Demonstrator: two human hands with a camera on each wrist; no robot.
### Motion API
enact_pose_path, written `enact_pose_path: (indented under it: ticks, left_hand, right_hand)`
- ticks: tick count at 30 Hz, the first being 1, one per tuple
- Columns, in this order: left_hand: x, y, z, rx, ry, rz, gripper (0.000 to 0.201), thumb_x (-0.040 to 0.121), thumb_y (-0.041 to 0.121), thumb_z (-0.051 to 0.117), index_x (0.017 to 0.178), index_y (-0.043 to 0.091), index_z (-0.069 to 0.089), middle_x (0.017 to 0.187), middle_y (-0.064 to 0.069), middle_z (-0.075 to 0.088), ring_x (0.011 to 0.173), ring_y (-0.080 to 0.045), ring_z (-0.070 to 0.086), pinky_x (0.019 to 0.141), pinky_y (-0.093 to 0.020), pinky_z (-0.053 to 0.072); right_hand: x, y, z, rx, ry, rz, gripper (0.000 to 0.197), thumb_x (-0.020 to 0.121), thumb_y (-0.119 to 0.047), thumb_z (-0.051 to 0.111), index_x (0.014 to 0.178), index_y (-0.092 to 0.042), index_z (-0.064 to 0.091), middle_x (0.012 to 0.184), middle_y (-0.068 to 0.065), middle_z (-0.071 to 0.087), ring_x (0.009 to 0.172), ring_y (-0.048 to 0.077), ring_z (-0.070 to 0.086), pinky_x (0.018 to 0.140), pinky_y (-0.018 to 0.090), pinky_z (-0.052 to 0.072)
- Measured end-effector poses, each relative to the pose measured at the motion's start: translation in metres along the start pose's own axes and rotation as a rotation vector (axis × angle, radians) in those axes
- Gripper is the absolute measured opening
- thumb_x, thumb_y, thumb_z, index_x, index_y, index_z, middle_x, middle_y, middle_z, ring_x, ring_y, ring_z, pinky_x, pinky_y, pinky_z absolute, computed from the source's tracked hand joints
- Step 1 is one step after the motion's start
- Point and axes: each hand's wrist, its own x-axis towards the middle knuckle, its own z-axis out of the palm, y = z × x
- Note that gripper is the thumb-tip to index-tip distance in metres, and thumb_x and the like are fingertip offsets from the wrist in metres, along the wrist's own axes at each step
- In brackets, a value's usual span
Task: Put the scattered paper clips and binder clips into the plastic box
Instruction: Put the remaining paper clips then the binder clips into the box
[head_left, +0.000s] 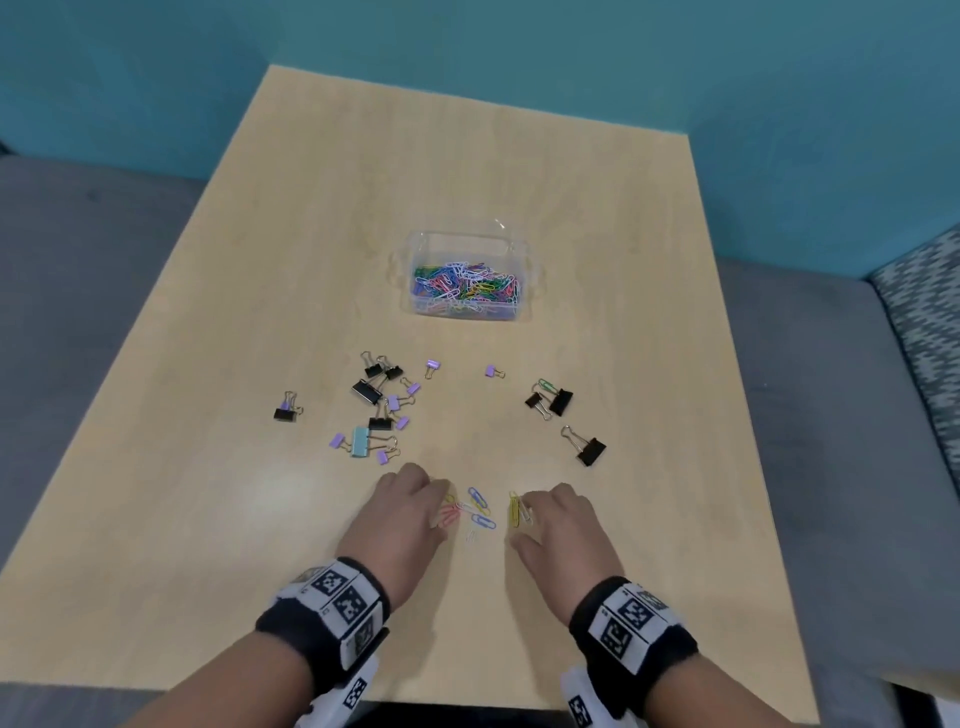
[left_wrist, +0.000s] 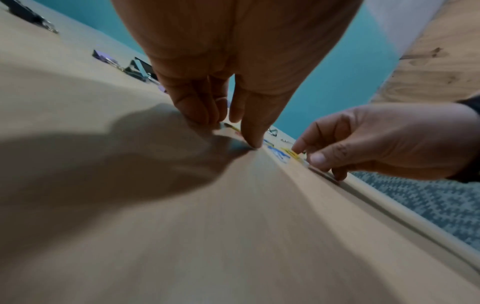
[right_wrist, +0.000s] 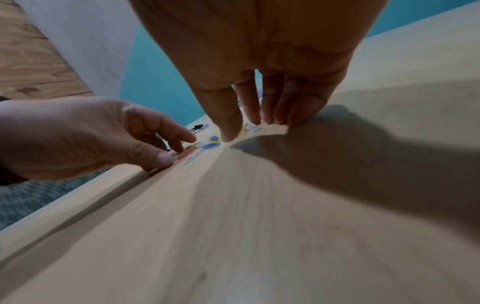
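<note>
A clear plastic box (head_left: 511, 244) in the table's middle holds many coloured paper clips. A small bunch of loose paper clips (head_left: 478, 512) lies near the front edge, between my hands. My left hand (head_left: 439, 501) has its fingertips down on the table against the pink clips (right_wrist: 185, 153). My right hand (head_left: 524, 519) touches the yellow clips (head_left: 514, 512) with its fingertips (right_wrist: 255, 121). Neither hand holds a clip. Black, purple and teal binder clips (head_left: 382, 405) lie scattered front-left of the box, with three black ones (head_left: 553, 400) front-right of it.
The wooden table (head_left: 519, 156) is bordered by grey seating on both sides and a teal wall behind. One black binder clip (head_left: 285, 410) lies apart at the left. A patterned cushion (head_left: 924, 312) is at the right.
</note>
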Motion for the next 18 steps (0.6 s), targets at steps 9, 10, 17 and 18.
enact_pose_path:
  ticks: [9,10,17,18]
  left_hand:
    - [0.018,0.006,0.005,0.087,0.01,-0.025,0.005,0.091,0.019,0.053,0.087,0.015,0.053,0.092,-0.001,0.047,0.086,-0.023,0.048,0.069,-0.036,0.042]
    - [0.019,0.006,0.004,0.101,0.0,-0.021,0.006,0.091,0.018,0.052,0.087,0.015,0.052,0.093,-0.001,0.046,0.086,-0.023,0.048,0.07,-0.036,0.042]
    - [0.028,0.011,0.001,0.17,-0.063,-0.011,0.021,0.087,0.009,0.055,0.08,0.021,0.039,0.096,-0.001,0.043,0.081,-0.016,0.036,0.069,-0.032,0.042]
    - [0.029,0.014,0.0,0.181,-0.07,-0.008,0.021,0.086,0.007,0.053,0.08,0.02,0.038,0.097,-0.002,0.044,0.08,-0.016,0.035,0.068,-0.031,0.039]
  right_hand:
    - [0.021,-0.02,0.003,0.003,0.0,0.072,0.005,0.089,-0.014,0.048,0.086,-0.018,0.047,0.096,0.003,0.047,0.088,0.023,0.039,0.07,0.031,0.029]
    - [0.022,-0.021,0.003,-0.002,-0.012,0.076,0.009,0.089,-0.013,0.048,0.083,-0.019,0.044,0.093,0.002,0.045,0.086,0.022,0.037,0.07,0.031,0.029]
    - [0.027,-0.025,0.0,-0.143,-0.089,0.03,0.02,0.085,-0.003,0.043,0.085,-0.021,0.037,0.092,0.002,0.042,0.083,0.02,0.033,0.068,0.029,0.028]
    - [0.027,-0.026,0.0,-0.162,-0.095,0.009,0.022,0.084,-0.001,0.042,0.086,-0.021,0.035,0.094,0.004,0.045,0.082,0.02,0.033,0.067,0.029,0.027]
